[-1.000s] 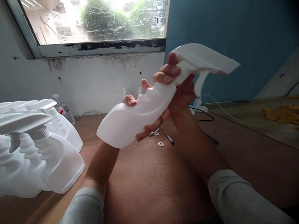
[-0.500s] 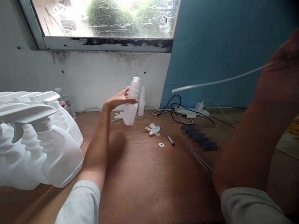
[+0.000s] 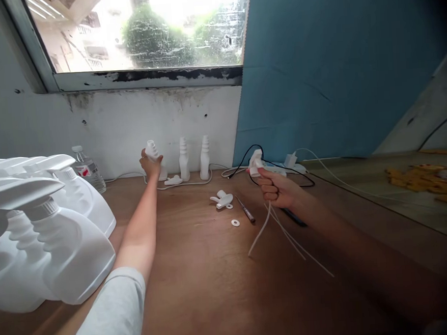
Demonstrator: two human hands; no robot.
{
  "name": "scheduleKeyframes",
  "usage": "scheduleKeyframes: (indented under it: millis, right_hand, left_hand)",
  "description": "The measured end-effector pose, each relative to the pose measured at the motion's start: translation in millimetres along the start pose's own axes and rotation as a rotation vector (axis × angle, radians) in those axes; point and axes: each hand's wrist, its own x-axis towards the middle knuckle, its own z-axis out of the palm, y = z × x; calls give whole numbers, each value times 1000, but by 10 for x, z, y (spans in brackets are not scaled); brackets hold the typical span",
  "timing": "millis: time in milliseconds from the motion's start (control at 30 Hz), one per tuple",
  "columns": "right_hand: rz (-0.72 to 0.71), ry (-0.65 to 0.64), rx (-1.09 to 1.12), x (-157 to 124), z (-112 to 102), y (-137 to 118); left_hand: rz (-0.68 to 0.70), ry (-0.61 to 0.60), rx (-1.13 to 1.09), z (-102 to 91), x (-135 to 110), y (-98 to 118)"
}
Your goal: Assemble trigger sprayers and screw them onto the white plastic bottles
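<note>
My left hand (image 3: 151,165) is closed around a white ribbed spray bottle (image 3: 152,149), open at the neck, close to the wall. To its right stand two more uncapped bottles, one (image 3: 183,159) and another (image 3: 205,157). My right hand (image 3: 273,187) grips a white trigger sprayer head (image 3: 256,162), apart from any bottle. A thin dip tube (image 3: 259,231) hangs below that hand. Two loose tubes (image 3: 293,239) lie under it. Another sprayer head (image 3: 222,200) rests mid-table by a white ring washer (image 3: 235,223); one more (image 3: 173,180) lies near the wall.
Large white trigger spray bottles (image 3: 67,234) crowd the left, with a clear water bottle (image 3: 88,169) behind. A screwdriver (image 3: 245,210) lies mid-table. Cables and a power strip (image 3: 298,167) run along the back. A dark object (image 3: 295,217) is partly behind my right hand.
My left hand has gone left, nearer the wall, and a second standing bottle now shows. From high at the right, my right hand has come down to mid-table with the sprayer tube.
</note>
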Motion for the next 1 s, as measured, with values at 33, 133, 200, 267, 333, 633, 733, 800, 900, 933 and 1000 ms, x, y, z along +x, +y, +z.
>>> scheduleKeyframes:
  millis: [33,133,200,267,333,633,733,800,900,933,1000]
  right_hand:
    - [30,12,8,9,-82,26]
    - [81,11,20,17,-246,91]
    - [73,17,-22,24,-300,134]
    - [36,53,-98,42,-332,180]
    - [-11,110,-167,77,-364,231]
    - [-281,298,-277,326,-549,415]
    - [-348,265,-248,346,-569,432]
    - [-364,232,-233,342,-569,448]
    - [-350,203,-227,339,-559,491]
    - [-342,199,-227,341,-556,510]
    - [-320,195,-226,345,-547,545]
  left_hand:
    - [-10,5,5,14,28,-45]
    - [-39,-17,9,82,116,-157]
    - [-59,-51,15,139,158,-210]
    - [-73,-88,30,189,174,-251]
    - [-82,-129,51,221,164,-285]
    - [-60,-341,199,250,52,-364]
    - [-10,-365,275,251,14,-358]
    - [32,-344,324,232,-38,-346]
    - [133,-240,394,161,-188,-319]
    - [187,-212,414,130,-256,-309]
    - [335,-218,444,75,-402,-291]
